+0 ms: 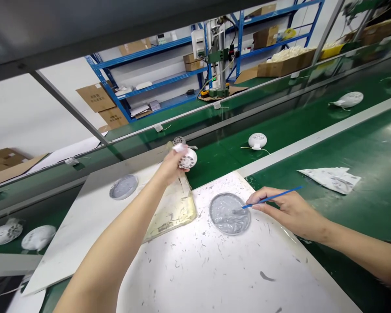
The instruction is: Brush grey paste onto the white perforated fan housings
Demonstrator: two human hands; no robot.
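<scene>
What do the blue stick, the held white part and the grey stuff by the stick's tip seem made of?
Blue stick: probably plastic, by its even, saturated colour; finish unclear.
White part: likely moulded plastic, smooth-looking, with openings in its face.
Grey stuff: looks like a wet, thick paste, given its glossy, uneven ridges, though creased film is possible.

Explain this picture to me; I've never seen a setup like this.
There is no robot: a camera worn on a person's head looks forward and down at two bare hands. The left hand holds a round white part with openings. The right hand holds a thin blue stick, its tip over gray, wet-looking material in a round dish. That dish sits on a white board speckled with gray marks. A second gray dish lies further left. More white parts rest on the green surface beyond.
</scene>
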